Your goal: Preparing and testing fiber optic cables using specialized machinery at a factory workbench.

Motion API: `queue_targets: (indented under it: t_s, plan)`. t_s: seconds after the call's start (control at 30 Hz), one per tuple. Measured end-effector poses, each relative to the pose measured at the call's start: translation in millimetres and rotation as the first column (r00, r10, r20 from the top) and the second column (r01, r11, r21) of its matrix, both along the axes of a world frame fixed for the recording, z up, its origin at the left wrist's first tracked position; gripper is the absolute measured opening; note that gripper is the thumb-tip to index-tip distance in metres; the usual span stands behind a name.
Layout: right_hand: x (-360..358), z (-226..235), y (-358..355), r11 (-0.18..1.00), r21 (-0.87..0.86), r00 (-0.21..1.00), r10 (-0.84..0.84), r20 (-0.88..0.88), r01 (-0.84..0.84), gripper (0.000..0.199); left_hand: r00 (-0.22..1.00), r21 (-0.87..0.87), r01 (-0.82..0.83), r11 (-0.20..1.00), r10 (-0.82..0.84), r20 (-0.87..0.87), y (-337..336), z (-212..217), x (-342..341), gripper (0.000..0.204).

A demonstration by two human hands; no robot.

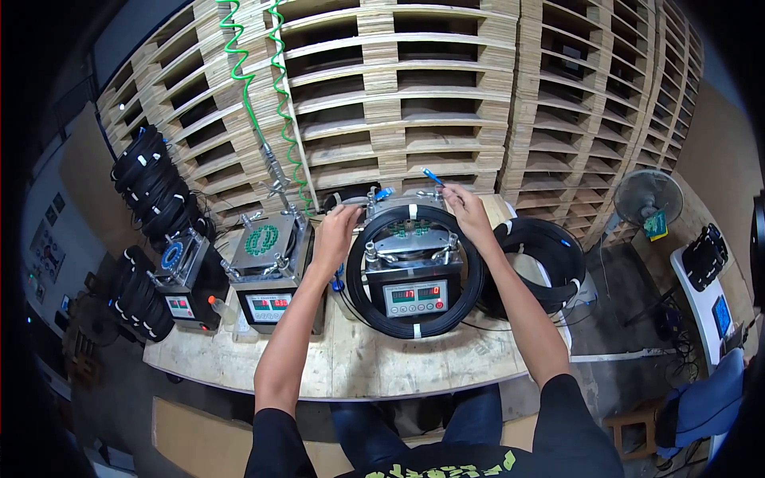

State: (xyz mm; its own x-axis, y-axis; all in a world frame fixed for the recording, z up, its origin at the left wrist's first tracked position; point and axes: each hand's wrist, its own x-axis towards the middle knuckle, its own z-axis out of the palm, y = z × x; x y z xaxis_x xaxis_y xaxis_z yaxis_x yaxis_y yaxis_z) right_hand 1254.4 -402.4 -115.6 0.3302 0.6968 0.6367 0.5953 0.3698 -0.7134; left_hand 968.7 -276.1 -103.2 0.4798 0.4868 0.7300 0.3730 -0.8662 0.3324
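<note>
Along the back, pallets are rising in tall stacks, and in front of them a worktop is carrying the gear. At its middle, a machine is showing a lit panel, with a black coil ringing it; a second coil is sitting just to the right. By the first coil's upper left, the left hand is hanging with its fingers bunched close. By the upper right, the right hand is pinching a blue plug above the coil, fingers narrow around its lower end, tip pointing up and leftward.

For good handling, the right fingers should probably be gripping the plug's body, sparing its tip, with the cable running slack and untwisted.

Whether the left fingers are holding anything, I cannot tell. The coil is covering the machine's edges, and its own support is not showing clearly. The plug's cable is disappearing behind the right hand.
</note>
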Motion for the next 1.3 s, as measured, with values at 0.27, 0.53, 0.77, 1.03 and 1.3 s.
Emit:
queue_targets:
  t_s: [0.27,0.53,0.77,1.03,1.3]
  plan:
    - [-21,37,34,0.993,-0.118,0.996,0.003,0.088,0.008,0.032,0.980,-0.379,0.163,0.911,-0.193,-0.042,5,35,41,0.032]
    - [-14,-4,67,0.976,-0.216,1.000,0.002,0.023,0.003,0.029,0.975,-0.430,0.193,0.882,-0.121,0.189,19,-8,92,0.037]
    - [-15,-8,63,0.974,-0.155,0.953,0.114,-0.280,-0.162,0.027,0.889,-0.677,0.433,0.596,-0.156,0.431,28,-2,83,0.039]
    - [1,-4,39,0.999,0.038,0.991,0.018,-0.134,-0.013,0.026,0.794,-0.658,0.574,0.486,-0.135,0.593,28,29,7,0.034]
    - [41,-19,-67,0.943,-0.153,0.955,-0.288,0.066,0.295,0.025,0.994,-0.294,-0.108,0.950,0.108,-0.014,-5,5,-50,0.025]
